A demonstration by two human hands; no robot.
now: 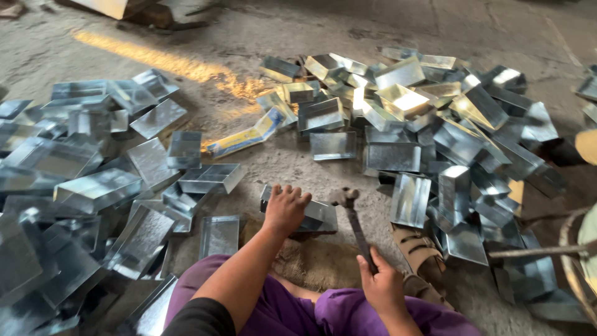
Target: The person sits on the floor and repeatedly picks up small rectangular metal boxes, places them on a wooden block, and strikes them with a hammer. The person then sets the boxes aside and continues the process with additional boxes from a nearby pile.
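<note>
My left hand (285, 208) presses down on a folded sheet-metal tray (320, 214) lying on the concrete floor in front of my knees. My right hand (380, 285) grips the handle of a hammer (354, 218), whose dark head sits just right of the tray's end. Purple trouser legs (348, 314) fill the bottom of the view. A sandalled foot (423, 255) lies to the right of the hammer.
A heap of shiny metal trays (93, 186) covers the floor at left, another pile of trays (435, 124) spreads at right and behind. A yellow-blue folded piece (249, 134) lies between the piles. A curved rod (541, 251) and a round object sit at far right.
</note>
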